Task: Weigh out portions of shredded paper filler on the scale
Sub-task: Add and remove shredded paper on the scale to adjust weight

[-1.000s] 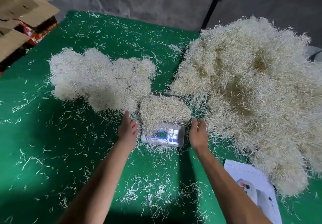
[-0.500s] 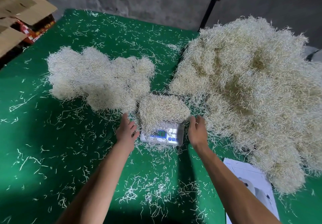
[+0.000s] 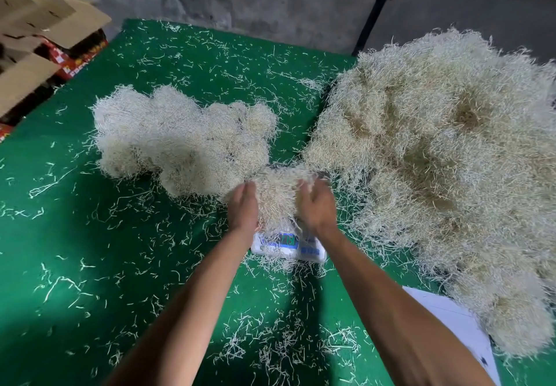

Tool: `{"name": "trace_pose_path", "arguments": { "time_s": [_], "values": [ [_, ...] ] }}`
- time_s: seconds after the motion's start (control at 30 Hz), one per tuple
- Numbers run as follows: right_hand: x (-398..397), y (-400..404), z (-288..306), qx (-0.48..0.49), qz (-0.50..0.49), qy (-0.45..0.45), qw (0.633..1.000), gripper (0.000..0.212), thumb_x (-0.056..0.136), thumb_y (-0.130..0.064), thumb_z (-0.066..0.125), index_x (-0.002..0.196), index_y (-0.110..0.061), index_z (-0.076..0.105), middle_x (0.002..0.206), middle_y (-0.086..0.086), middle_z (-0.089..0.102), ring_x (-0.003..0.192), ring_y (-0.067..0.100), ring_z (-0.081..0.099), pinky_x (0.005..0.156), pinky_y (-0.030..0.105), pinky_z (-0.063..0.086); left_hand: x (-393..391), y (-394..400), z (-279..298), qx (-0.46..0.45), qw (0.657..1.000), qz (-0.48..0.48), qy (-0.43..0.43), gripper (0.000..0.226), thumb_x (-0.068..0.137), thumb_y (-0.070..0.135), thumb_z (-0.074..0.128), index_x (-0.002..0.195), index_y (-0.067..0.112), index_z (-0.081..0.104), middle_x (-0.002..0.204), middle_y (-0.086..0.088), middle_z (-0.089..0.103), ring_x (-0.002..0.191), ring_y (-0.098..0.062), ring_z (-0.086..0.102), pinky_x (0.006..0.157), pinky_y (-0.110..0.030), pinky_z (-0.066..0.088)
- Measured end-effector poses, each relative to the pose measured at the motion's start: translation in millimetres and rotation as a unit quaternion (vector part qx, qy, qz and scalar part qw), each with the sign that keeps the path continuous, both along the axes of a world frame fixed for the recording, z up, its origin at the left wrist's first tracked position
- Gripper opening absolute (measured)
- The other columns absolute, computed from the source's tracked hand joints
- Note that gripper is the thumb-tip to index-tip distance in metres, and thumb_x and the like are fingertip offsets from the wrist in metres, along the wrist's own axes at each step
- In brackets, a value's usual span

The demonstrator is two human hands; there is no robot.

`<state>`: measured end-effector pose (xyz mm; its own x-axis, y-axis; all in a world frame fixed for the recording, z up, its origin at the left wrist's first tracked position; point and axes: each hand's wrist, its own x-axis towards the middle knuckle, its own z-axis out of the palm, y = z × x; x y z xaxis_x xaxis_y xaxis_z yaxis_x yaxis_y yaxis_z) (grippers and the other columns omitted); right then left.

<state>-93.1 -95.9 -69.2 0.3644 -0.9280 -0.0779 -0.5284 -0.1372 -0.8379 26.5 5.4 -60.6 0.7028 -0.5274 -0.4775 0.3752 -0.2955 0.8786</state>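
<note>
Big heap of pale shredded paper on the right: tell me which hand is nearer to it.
Right. The right hand is beside the heap; the left hand is across the scale's portion.

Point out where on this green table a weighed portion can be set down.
Freest: the green table left of the white digital scale, below the smaller shredded paper heap, only stray shreds. Crowded: the right side, under the large heap.

A green table (image 3: 105, 265) carries a white scale (image 3: 288, 246); a large shredded-paper heap (image 3: 445, 175) lies right of it, a smaller pile (image 3: 180, 145) to its upper left, white paper sheet (image 3: 451, 322) at its lower right.
</note>
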Motion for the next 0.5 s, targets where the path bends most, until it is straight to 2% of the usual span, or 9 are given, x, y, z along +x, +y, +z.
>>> {"name": "trace_pose_path", "arguments": {
  "time_s": [0.07, 0.13, 0.17, 0.27, 0.3, 0.37, 0.4, 0.43, 0.5],
  "values": [
    [14.8, 19.6, 0.2, 0.056, 0.068, -0.062, 0.994, 0.027, 0.108, -0.032, 0.046, 0.128, -0.018, 0.058, 0.078, -0.005, 0.062, 0.052, 0.007, 0.053, 0.045, 0.022, 0.046, -4.6, -12.3, 2.5, 0.006, 1.0, -0.017, 0.009, 0.053, 0.101, 0.054, 0.049, 0.145, 0.025, 0.049, 0.155, -0.004, 0.043, 0.138, -0.029, 0.047, 0.11, -0.048, 0.04],
    [26.4, 33.0, 1.2, 0.06, 0.086, -0.106, 0.989, 0.023, 0.107, -0.028, 0.05, 0.127, -0.028, 0.06, 0.082, -0.009, 0.062, 0.058, 0.001, 0.047, 0.056, 0.022, 0.043, -6.2, -16.7, 4.6, 0.0, 1.0, -0.003, 0.026, 0.068, 0.095, 0.063, 0.053, 0.15, 0.025, 0.042, 0.16, -0.007, 0.035, 0.136, -0.025, 0.044, 0.109, -0.047, 0.036],
    [29.8, 36.9, 4.1, 0.053, 0.086, -0.135, 0.986, 0.016, 0.106, -0.027, 0.051, 0.115, -0.032, 0.064, 0.078, -0.012, 0.061, 0.058, -0.002, 0.045, 0.057, 0.02, 0.04, -5.5, -16.4, 5.5, -0.007, 0.999, 0.008, 0.033, 0.08, 0.089, 0.071, 0.056, 0.153, 0.027, 0.035, 0.162, -0.004, 0.03, 0.136, -0.023, 0.042, 0.109, -0.047, 0.035],
    [31.5, 38.4, 19.7, 0.058, 0.094, -0.161, 0.981, 0.032, 0.104, -0.026, 0.047, 0.077, -0.038, 0.061, 0.063, -0.017, 0.052, 0.056, -0.001, 0.04, 0.055, 0.02, 0.036, 1.9, -16.7, 9.0, -0.009, 0.998, 0.009, 0.059, 0.108, 0.071, 0.079, 0.068, 0.158, 0.039, 0.018, 0.167, 0.003, 0.013, 0.147, -0.026, 0.028, 0.115, -0.058, 0.031],
    [28.6, 38.4, 24.7, 0.085, 0.096, -0.165, 0.978, 0.029, 0.101, -0.028, 0.046, 0.079, -0.039, 0.061, 0.064, -0.018, 0.051, 0.057, 0.0, 0.04, 0.056, 0.023, 0.037, 4.1, -17.2, 11.0, -0.008, 0.998, 0.01, 0.067, 0.11, 0.07, 0.071, 0.075, 0.158, 0.037, 0.018, 0.166, 0.0, 0.016, 0.146, -0.029, 0.031, 0.113, -0.061, 0.033],
    [16.3, 33.5, 26.4, 0.093, 0.092, -0.152, 0.98, 0.021, 0.099, -0.033, 0.051, 0.113, -0.04, 0.064, 0.082, -0.022, 0.06, 0.07, 0.001, 0.052, 0.063, 0.023, 0.046, 8.2, -18.1, 14.2, -0.024, 0.994, 0.052, 0.089, 0.104, 0.07, 0.05, 0.082, 0.156, 0.028, 0.027, 0.159, -0.009, 0.03, 0.134, -0.029, 0.044, 0.109, -0.06, 0.039],
    [8.8, 29.1, 26.5, 0.071, 0.097, -0.123, 0.985, 0.03, 0.1, -0.038, 0.055, 0.129, -0.035, 0.059, 0.096, -0.02, 0.064, 0.081, 0.001, 0.057, 0.071, 0.022, 0.05, 9.1, -18.9, 15.4, -0.032, 0.991, 0.077, 0.101, 0.099, 0.071, 0.043, 0.082, 0.154, 0.026, 0.03, 0.156, -0.01, 0.035, 0.128, -0.028, 0.047, 0.108, -0.058, 0.041],
    [2.6, 25.8, 28.1, 0.067, 0.106, -0.105, 0.987, 0.034, 0.1, -0.042, 0.058, 0.132, -0.029, 0.058, 0.099, -0.018, 0.065, 0.082, 0.001, 0.058, 0.073, 0.022, 0.051, 9.2, -20.1, 15.9, -0.039, 0.989, 0.088, 0.112, 0.096, 0.071, 0.041, 0.081, 0.153, 0.025, 0.032, 0.154, -0.01, 0.037, 0.126, -0.027, 0.048, 0.107, -0.056, 0.041],
    [-5.4, 22.1, 32.7, 0.083, 0.142, -0.109, 0.98, 0.027, 0.101, -0.043, 0.06, 0.108, -0.017, 0.067, 0.076, -0.011, 0.06, 0.059, 0.003, 0.051, 0.057, 0.019, 0.045, 3.8, -19.9, 19.1, -0.047, 0.989, 0.039, 0.135, 0.093, 0.07, 0.049, 0.079, 0.151, 0.027, 0.038, 0.153, -0.01, 0.041, 0.13, -0.029, 0.049, 0.11, -0.055, 0.038]
  ]
}}
